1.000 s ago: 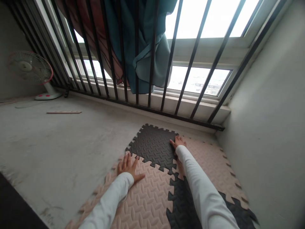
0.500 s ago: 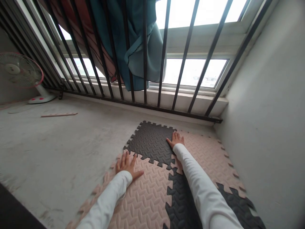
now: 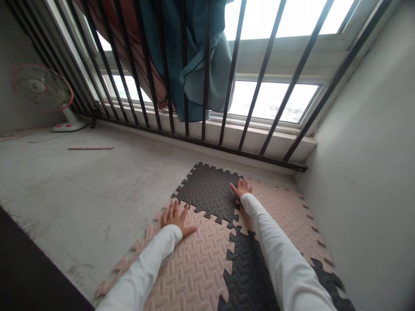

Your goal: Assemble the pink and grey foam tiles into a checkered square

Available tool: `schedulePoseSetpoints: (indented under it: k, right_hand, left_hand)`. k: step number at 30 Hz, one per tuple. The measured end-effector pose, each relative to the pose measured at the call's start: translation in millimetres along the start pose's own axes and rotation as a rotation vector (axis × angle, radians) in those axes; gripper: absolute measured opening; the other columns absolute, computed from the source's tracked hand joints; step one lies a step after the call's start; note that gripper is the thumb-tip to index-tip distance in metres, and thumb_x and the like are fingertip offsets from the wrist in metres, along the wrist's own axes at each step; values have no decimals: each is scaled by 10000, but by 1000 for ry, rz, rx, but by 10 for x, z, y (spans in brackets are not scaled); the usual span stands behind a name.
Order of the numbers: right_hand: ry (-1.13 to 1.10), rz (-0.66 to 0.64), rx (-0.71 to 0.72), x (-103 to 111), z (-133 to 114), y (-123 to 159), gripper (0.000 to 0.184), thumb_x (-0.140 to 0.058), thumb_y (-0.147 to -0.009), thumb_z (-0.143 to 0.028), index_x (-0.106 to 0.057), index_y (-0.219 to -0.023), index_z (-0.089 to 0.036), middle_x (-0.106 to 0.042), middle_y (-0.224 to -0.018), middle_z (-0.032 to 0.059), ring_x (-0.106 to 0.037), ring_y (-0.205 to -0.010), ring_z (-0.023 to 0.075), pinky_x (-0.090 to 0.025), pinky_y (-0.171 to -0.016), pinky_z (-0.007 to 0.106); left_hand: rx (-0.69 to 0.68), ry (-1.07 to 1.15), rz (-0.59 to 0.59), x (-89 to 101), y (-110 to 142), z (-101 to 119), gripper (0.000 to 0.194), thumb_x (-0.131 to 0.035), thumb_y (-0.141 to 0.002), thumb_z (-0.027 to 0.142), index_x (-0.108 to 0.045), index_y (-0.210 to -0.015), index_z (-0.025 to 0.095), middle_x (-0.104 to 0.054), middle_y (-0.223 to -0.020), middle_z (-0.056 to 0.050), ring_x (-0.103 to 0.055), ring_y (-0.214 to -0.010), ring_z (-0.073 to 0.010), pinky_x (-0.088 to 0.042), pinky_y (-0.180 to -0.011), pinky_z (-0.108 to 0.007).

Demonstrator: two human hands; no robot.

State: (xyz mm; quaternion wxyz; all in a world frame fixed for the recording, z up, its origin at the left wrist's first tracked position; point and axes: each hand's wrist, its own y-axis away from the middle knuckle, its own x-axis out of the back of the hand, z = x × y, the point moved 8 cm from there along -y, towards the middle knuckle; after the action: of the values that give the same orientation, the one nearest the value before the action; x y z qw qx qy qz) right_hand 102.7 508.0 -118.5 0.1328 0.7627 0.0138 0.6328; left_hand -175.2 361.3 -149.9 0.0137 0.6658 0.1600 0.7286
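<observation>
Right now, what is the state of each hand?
Left hand: open, flat on the pink mat.
Right hand: open, on the dark mat edge.

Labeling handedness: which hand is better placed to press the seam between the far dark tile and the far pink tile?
Right, probably. The right hand lies flat on that seam; the left hand rests on the near pink tile.
</observation>
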Motion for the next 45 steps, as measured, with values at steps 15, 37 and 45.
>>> schedulePoseSetpoints:
  k: [15,37,45]
  right_hand:
    - [88,125,496,-473,-670,1069,702,-59,-769,-604,-107,-1335,-192,-61,-1415,69,20,-1284,196,71,-999,445]
    - [214,30,414,-538,-622,945,750,-224,-718,-630,-61,-1335,-236,14,-1419,26,47,-1282,192,50,-1002,458]
    - [160,-165,258,-424,-712,1131,775,-248,-733,-614,-2,-1336,-194,46,-1415,79,59,-1280,207,-24,-1000,469]
  left_hand:
    - [3,13,7,20,12,-7,913,-422,-508,726,-170,-1296,341,18,-1425,-55,57,-1282,-253,12,-991,-474]
    - [-101,137,7,84,51,61,845,-380,-487,766,-238,-1248,427,-19,-1429,-11,108,-1267,-304,10,-960,-532]
    - [-64,121,14,97,53,53,779,-417,-529,718,-266,-1237,429,-57,-1428,-16,62,-1276,-291,-2,-962,-515]
